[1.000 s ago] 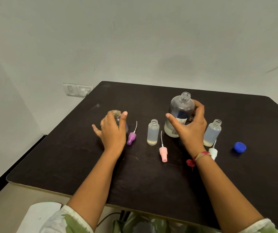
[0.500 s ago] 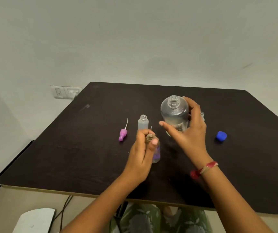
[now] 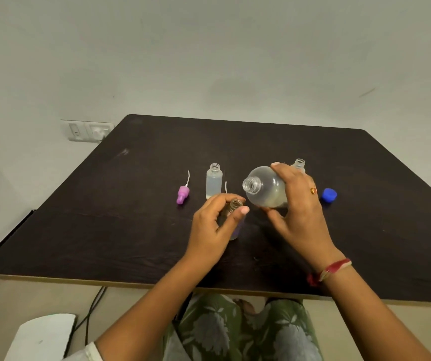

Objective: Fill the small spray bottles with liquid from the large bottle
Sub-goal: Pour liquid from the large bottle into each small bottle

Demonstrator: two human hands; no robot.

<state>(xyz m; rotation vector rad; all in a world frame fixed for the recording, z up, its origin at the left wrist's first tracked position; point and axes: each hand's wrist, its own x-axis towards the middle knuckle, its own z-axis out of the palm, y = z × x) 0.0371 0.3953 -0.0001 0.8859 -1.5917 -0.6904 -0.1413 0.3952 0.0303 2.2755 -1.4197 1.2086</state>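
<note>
Clear large bottle [image 3: 266, 187] tilts, seemingly above small bottle [image 3: 235, 208].

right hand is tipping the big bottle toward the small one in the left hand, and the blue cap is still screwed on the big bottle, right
Not quite. The head view shows the large bottle uncapped, its mouth open; the blue cap lies on the table. The right hand does tilt it toward the small bottle in the left hand.

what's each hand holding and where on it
The left hand grips a small spray bottle just below its open neck. The right hand holds the tilted large bottle around its body.
</note>
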